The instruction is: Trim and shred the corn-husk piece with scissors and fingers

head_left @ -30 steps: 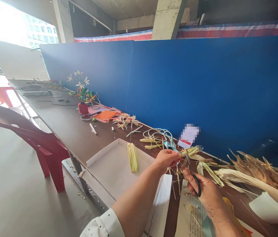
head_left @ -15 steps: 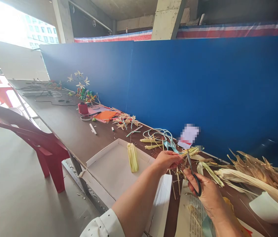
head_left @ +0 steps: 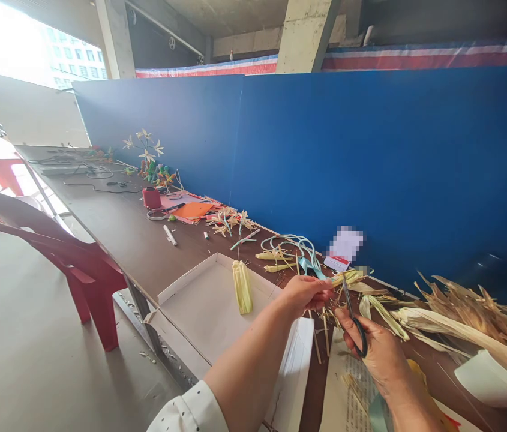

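The scissors' blades are at the husk, so it seems to be under the cut. The left hand pinches 1 end; the right hand grips the handles. Blade gap: cannot tell. Another husk lies in the box.

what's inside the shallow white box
A pale yellow-green bundle of husk lies in the shallow white box. The left forearm covers part of the box, so whatever may be under it cannot be seen.
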`<state>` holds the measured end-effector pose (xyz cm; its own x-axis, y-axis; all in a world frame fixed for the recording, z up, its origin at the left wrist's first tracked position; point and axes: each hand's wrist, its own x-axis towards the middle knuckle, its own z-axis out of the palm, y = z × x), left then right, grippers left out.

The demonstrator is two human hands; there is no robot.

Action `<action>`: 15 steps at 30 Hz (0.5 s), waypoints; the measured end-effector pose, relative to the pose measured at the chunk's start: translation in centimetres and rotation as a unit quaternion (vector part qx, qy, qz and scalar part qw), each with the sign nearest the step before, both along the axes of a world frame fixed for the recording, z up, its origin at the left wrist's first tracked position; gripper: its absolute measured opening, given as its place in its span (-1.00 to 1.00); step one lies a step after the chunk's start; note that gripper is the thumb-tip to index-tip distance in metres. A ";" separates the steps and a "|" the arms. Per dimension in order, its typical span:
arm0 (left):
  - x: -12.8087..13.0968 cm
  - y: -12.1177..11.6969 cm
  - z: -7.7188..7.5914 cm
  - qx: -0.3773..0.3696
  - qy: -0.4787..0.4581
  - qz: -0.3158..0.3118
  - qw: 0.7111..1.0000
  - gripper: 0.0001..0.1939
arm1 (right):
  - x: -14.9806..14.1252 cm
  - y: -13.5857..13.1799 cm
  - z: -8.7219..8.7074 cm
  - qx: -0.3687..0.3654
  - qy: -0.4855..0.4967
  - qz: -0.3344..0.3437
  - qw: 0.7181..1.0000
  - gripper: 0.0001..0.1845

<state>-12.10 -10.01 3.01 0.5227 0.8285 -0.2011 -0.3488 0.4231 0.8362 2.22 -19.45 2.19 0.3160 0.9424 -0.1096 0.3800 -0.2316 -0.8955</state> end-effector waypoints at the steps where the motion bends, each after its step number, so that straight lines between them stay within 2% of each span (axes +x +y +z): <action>1: 0.0 0.1 -0.1 -0.020 -0.019 -0.014 1.000 -0.73 | 0.0 0.0 0.0 0.003 0.000 0.001 1.000 -0.81; 6: -0.2 0.7 -0.4 -0.143 -0.115 -0.087 0.979 -0.71 | 0.1 0.2 -0.4 0.026 -0.006 0.007 1.000 -0.75; 15: -0.8 0.7 0.1 -0.246 -0.195 -0.176 0.933 -0.84 | 0.2 0.3 -0.7 0.033 0.026 0.043 0.998 -0.68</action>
